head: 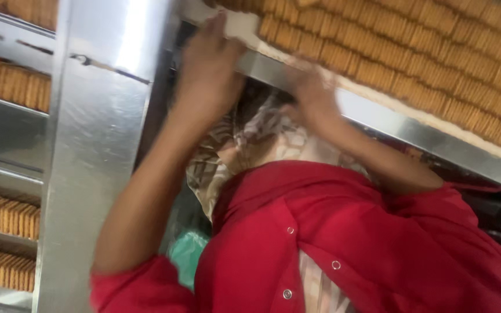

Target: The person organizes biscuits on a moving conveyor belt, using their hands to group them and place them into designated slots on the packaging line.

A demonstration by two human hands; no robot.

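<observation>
A metal tray (413,130) lined with white paper and packed with rows of tan rectangular biscuits (413,52) crosses the top right at a slant. My left hand (210,64) reaches up to the tray's near corner, fingers laid over its edge and the paper. My right hand (311,87) is blurred and sits against the tray's metal rim a little further right; its grip is unclear. Both forearms are bare and rise from red sleeves. A red snap-front garment (366,243) and a patterned brown-and-cream scarf (250,139) fill the middle below the hands.
A shiny upright metal rack post (94,150) stands at the left. Behind it, rack shelves hold more biscuit trays (7,87), (4,214). A pale green thing (187,252) shows low in the centre. Dark metal parts (494,214) lie under the tray at the right.
</observation>
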